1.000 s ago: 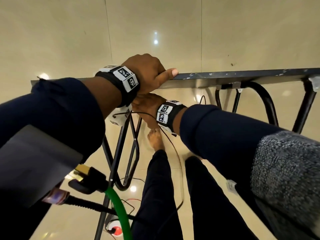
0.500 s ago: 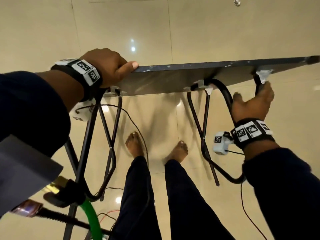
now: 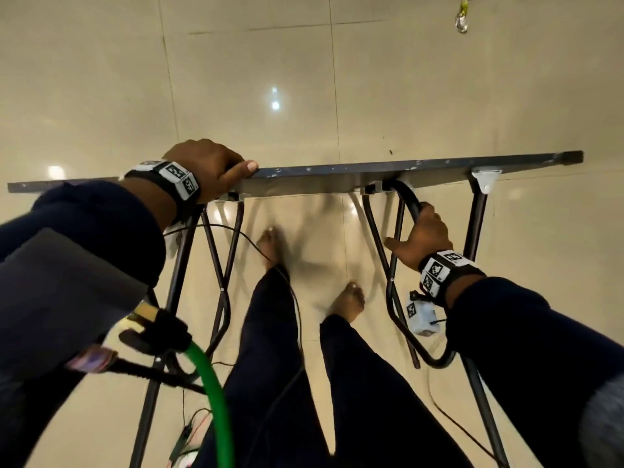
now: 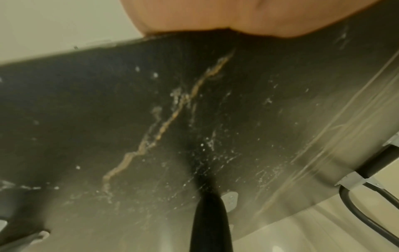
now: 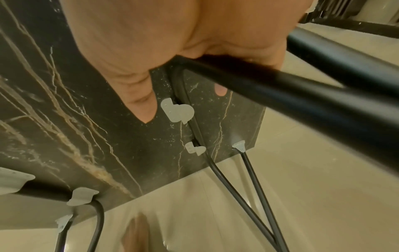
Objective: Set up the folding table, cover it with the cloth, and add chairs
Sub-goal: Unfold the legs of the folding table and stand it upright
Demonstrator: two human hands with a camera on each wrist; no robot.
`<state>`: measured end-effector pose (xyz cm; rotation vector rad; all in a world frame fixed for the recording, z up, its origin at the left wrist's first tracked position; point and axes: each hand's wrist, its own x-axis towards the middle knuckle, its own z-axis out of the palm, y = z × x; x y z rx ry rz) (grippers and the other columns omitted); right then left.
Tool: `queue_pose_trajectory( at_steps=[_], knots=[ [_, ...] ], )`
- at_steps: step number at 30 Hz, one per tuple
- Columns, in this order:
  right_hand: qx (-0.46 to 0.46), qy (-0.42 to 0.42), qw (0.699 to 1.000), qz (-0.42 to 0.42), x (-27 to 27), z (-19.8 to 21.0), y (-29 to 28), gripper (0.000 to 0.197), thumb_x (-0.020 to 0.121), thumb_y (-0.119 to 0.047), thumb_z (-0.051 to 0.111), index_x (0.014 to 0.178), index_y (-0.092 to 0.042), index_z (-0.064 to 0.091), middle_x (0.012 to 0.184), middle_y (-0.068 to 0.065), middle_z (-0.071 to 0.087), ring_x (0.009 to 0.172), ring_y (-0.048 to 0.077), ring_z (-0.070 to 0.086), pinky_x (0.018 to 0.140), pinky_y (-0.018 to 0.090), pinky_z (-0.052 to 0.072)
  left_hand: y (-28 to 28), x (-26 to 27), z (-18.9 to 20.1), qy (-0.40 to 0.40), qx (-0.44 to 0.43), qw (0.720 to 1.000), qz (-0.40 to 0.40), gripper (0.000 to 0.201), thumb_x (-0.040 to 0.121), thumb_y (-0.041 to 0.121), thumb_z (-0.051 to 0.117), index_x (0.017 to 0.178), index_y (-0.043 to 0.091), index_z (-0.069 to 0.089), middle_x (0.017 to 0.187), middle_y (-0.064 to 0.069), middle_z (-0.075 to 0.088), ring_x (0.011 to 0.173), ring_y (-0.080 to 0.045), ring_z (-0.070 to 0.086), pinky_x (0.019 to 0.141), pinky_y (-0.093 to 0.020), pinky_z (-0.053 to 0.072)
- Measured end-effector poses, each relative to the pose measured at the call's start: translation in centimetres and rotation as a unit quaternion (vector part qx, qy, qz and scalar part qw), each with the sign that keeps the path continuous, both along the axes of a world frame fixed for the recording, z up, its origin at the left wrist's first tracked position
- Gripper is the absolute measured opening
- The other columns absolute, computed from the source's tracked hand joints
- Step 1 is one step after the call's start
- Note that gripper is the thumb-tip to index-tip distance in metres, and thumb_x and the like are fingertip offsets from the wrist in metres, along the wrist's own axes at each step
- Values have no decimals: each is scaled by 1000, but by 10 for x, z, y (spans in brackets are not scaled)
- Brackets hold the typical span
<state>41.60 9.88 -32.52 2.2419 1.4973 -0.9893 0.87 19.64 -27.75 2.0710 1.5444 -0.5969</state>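
The folding table stands on its edge on the tiled floor, its dark marbled underside turned towards me. My left hand grips the upper rim near the left end, thumb lying along the edge. Below it the left black leg frame is swung out. My right hand curls round the curved black tube of the right leg frame. In the right wrist view the right hand wraps that tube close to the underside. No cloth or chair shows.
My bare feet stand between the two leg frames. Thin black cables trail across the floor. A green hose and a dark plug hang near my left arm. A metal hook dangles at the top right.
My right hand left the spot under my left hand, crossed to the right leg frame and now holds its curved tube. The left hand kept its hold on the rim.
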Motion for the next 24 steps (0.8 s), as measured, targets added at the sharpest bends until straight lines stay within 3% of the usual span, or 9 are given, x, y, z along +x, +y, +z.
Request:
queue_pose_trajectory(
  at_steps=[3,5,10,13,15,17,18,21,24],
  knots=[
    [-79,-1,996,52,6,10,8,106,71,-56,80,150,-12,25,134,17,55,123,41,54,100,47,49,-5,-1,5,-6,-3,1000,0,78,90,80,10,106,36,72,68,7,57,69,-23,53,55,-27,36],
    [-115,4,989,94,10,31,19,100,77,-63,71,151,-12,29,134,16,57,123,38,57,96,40,49,-6,-2,5,-19,1,1000,-9,82,87,82,6,105,37,72,77,4,67,71,-24,59,56,-27,39],
    [143,-36,982,120,30,109,64,48,93,-60,55,119,-20,66,96,4,73,88,31,69,78,38,54,-8,-5,5,-45,-18,999,-3,87,81,86,0,104,40,69,83,7,71,79,-24,67,59,-28,45],
    [204,-122,971,27,71,119,104,51,88,-59,58,116,-16,65,117,16,65,109,41,61,90,51,50,-2,-3,7,-40,-37,998,-3,79,86,85,7,101,38,69,81,8,70,75,-21,66,61,-28,50],
    [108,-220,967,-73,103,103,126,73,77,-71,61,128,-19,56,133,20,54,123,45,51,98,60,44,3,-4,6,-37,-51,998,4,81,84,86,4,98,37,67,81,9,69,74,-19,66,64,-31,54],
    [18,-210,961,-181,126,86,142,93,71,-78,63,139,-17,46,135,23,54,120,45,54,100,56,45,6,-4,6,-39,-52,998,9,84,81,88,1,98,38,66,83,10,69,75,-18,66,66,-34,56],
    [-17,-175,964,-199,130,80,147,91,74,-73,67,138,-12,49,127,21,60,111,42,62,98,51,49,5,-4,4,-25,-53,998,6,85,80,89,1,100,38,66,86,10,70,77,-17,67,67,-34,57],
    [-79,-212,974,-20,141,69,168,44,82,-50,68,100,-9,70,80,3,72,76,24,70,83,34,58,15,-5,11,-9,-72,995,63,82,77,94,17,116,41,66,110,11,72,98,-19,68,79,-36,56],
    [-210,-282,936,15,134,77,178,26,77,-37,74,89,-21,59,65,-9,53,65,19,57,65,20,44,38,-39,22,26,-89,970,224,77,75,92,40,128,40,62,132,3,65,116,-27,62,93,-43,52]
  ],
)
